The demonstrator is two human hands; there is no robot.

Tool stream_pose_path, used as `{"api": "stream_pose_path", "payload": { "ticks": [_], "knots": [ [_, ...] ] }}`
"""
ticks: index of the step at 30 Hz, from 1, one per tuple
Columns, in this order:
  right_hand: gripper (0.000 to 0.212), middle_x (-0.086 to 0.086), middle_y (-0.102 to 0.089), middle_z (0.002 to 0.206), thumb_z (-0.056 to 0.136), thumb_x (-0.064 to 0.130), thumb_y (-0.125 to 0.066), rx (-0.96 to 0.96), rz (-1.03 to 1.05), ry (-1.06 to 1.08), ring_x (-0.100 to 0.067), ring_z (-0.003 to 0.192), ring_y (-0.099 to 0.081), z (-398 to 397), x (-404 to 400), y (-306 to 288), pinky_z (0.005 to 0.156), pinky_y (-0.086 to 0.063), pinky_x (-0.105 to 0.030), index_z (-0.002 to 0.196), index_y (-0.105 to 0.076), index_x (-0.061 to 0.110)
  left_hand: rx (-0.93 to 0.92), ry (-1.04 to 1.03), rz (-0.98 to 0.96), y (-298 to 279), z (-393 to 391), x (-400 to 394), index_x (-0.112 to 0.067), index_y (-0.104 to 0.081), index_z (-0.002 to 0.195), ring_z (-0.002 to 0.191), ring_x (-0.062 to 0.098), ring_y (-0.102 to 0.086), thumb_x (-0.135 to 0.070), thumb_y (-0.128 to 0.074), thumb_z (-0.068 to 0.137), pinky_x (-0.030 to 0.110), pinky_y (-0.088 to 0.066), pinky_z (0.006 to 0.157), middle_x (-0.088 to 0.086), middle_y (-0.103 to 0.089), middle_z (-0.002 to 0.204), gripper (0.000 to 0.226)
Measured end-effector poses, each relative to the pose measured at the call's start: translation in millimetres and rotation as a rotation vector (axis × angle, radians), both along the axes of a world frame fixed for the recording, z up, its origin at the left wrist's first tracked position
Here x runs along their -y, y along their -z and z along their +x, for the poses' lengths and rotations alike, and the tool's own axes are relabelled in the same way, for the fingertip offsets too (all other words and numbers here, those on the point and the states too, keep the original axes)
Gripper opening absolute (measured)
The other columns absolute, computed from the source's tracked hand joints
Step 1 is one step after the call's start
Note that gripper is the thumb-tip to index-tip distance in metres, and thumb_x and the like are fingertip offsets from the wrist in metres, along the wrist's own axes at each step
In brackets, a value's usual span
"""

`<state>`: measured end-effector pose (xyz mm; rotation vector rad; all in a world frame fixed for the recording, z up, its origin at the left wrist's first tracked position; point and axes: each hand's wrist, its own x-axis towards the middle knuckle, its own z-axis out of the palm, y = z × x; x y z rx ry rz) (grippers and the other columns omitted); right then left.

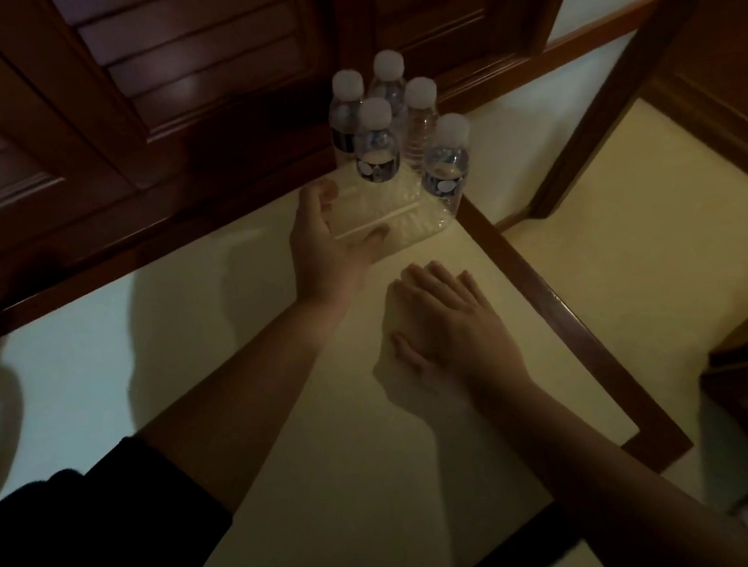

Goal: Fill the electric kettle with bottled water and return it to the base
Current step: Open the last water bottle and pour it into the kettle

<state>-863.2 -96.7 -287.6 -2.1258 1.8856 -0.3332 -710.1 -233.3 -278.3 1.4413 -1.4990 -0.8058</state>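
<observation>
Dim scene, viewed from above. Pale tabletop (323, 429) with dark wooden edging (566, 308) along the right side; louvred wooden doors (177, 49) behind it.

Task item: five water bottles (398, 140) with white caps, upright, clustered tight at the far right corner of the tabletop.
- Front bottle (376, 148): nearest the left hand, dark label with pale patches.
- Right front bottle (446, 167): at the very corner, just beside the edging.
- Clear unlabelled bottle (420, 124): behind and between those two.
- Two further bottles at the back, one at the left with a dark label band (346, 118), one farthest (388, 81).
Bases blurred and washed out by glare; exact contact between bottles not discernible. No kettle or base within the frame.

Left hand (327, 237): extended forward on a bare forearm, dark sleeve (80, 540) at the elbow. Grip spread open in a C shape, thumb low, fingers high, just to the left of the bottle cluster at base level. Contact with the front bottle not determinable through the glare; nothing enclosed.

Right hand (448, 316): palm down, fingers straight and together, flat on the tabletop, apart from the bottles and near the right edging. Grip open and empty.
</observation>
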Motion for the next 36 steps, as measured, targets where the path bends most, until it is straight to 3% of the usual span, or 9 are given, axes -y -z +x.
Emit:
{"api": "stream_pose_path", "payload": {
  "ticks": [6,9,12,15,17,19,21,30,36],
  "knots": [
    [0.075,0.008,-0.025,0.173,0.101,0.068,-0.038,-0.004,0.016,-0.004,-0.016,0.163,-0.01,-0.8,-1.9,-3.5,0.13,0.005,-0.037,0.165,-0.028,0.031,0.299,0.166,0.02,-19.3,74.1,-79.4,-0.018,-0.063,0.131,0.12,0.021,-0.06,-0.031,-0.082,0.078,0.041,-0.053,0.1,0.001,-0.063,0.131,0.057],
    [0.072,0.003,-0.024,0.174,0.103,0.063,-0.038,-0.032,0.031,0.0,-0.021,0.163,-0.011,4.0,-2.1,-8.7,0.132,-0.001,-0.045,0.165,-0.029,0.028,0.322,0.196,0.15,-36.1,116.3,-121.7,-0.025,-0.068,0.119,0.117,0.017,-0.06,-0.044,-0.077,0.074,0.04,-0.053,0.1,-0.006,-0.061,0.127,0.05],
    [0.063,0.001,-0.035,0.17,0.102,0.052,-0.051,0.075,0.067,0.033,-0.026,0.16,-0.023,29.1,-10.0,-25.1,0.131,-0.017,-0.052,0.16,-0.04,0.03,0.305,0.171,0.207,-57.3,162.5,-165.2,-0.03,-0.069,0.117,0.113,0.007,-0.06,-0.035,-0.084,0.08,0.03,-0.05,0.098,-0.012,-0.063,0.124,0.04],
    [0.058,0.002,-0.052,0.155,0.097,0.047,-0.064,0.244,0.025,-0.094,-0.021,0.142,-0.048,82.7,-29.4,-44.6,0.117,-0.043,-0.04,0.152,-0.05,0.034,0.204,0.092,0.353,-77.6,211.6,-203.7,-0.034,-0.073,0.106,0.101,0.004,-0.066,-0.034,-0.084,0.082,0.028,-0.054,0.087,-0.019,-0.07,0.111,0.027],
    [0.047,0.006,-0.067,0.137,0.096,0.038,-0.072,0.361,0.038,-0.176,-0.012,0.122,-0.063,114.4,-40.7,-52.9,0.103,-0.053,-0.031,0.141,-0.062,0.032,0.106,0.074,0.449,-85.4,233.0,-220.5,-0.029,-0.076,0.096,0.089,0.01,-0.071,-0.029,-0.083,0.085,0.031,-0.057,0.083,-0.012,-0.076,0.097,0.013],
    [0.033,0.017,-0.075,0.112,0.096,0.03,-0.076,0.472,0.158,-0.244,0.0,0.101,-0.07,154.0,-50.0,-66.5,0.088,-0.058,-0.028,0.128,-0.069,0.038,0.06,0.014,0.495,-92.6,259.4,-242.4,-0.026,-0.077,0.094,0.088,0.013,-0.072,-0.026,-0.081,0.087,0.03,-0.058,0.082,-0.007,-0.076,0.095,0.008],
    [0.027,0.021,-0.075,0.099,0.097,0.029,-0.075,0.518,0.237,-0.339,0.002,0.096,-0.071,191.5,-57.8,-76.3,0.082,-0.057,-0.023,0.121,-0.071,0.04,0.052,-0.051,0.482,-98.3,284.6,-263.6,-0.028,-0.077,0.095,0.088,0.013,-0.071,-0.027,-0.081,0.088,0.027,-0.057,0.079,-0.007,-0.076,0.096,0.009],
    [0.035,0.023,-0.071,0.109,0.1,0.04,-0.069,0.527,0.407,-0.72,0.002,0.108,-0.065,363.8,-103.6,-102.4,0.093,-0.055,-0.025,0.134,-0.065,0.044,-0.106,-0.317,0.323,-116.4,412.7,-365.9,-0.026,-0.072,0.111,0.094,0.01,-0.073,-0.019,-0.081,0.087,0.02,-0.056,0.077,-0.001,-0.074,0.105,0.027],
    [0.051,0.025,-0.068,0.119,0.094,0.05,-0.066,0.548,0.498,-0.774,0.006,0.114,-0.06,473.1,-139.2,-93.8,0.096,-0.053,-0.025,0.143,-0.053,0.053,-0.113,-0.49,0.291,-116.7,513.3,-418.5,-0.026,-0.071,0.11,0.095,0.013,-0.073,-0.022,-0.079,0.088,0.03,-0.058,0.076,-0.003,-0.072,0.103,0.024]
  ]
}}
